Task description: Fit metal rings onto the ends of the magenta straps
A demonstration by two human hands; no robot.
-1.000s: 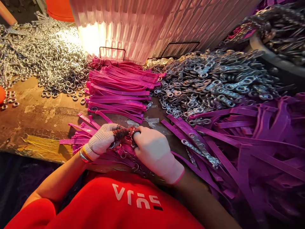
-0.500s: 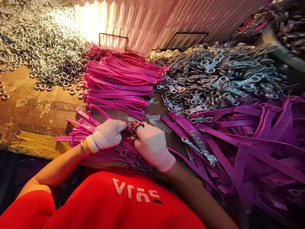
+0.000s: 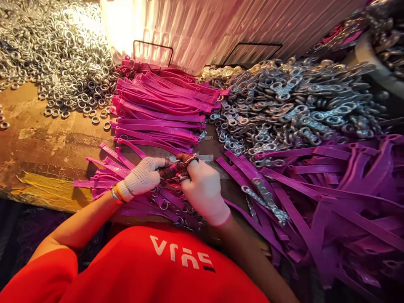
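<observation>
Both of my hands wear white knit gloves and meet over the near part of the wooden bench. My left hand (image 3: 144, 176), with a dotted glove back and a bracelet at the wrist, is closed, its thumb and fingers pressed together. My right hand (image 3: 202, 184) is closed against it, with dark reddish-brown covering on its fingers. What sits between the fingertips is hidden. Below them lie magenta straps (image 3: 167, 209) with metal rings on their ends. More loose straps (image 3: 109, 170) fan out left of my left hand.
Ahead lies a stack of magenta straps (image 3: 158, 99). Metal rings (image 3: 72, 63) heap at the left, silver two-holed links (image 3: 293, 105) at the right. Purple straps (image 3: 341, 189) pile at the near right. A translucent ribbed panel (image 3: 189, 33) stands at the back.
My right fingers have shifted and turned slightly at the meeting point, and my left hand has tilted a little. Both hands stay closed together. The view has moved slightly.
</observation>
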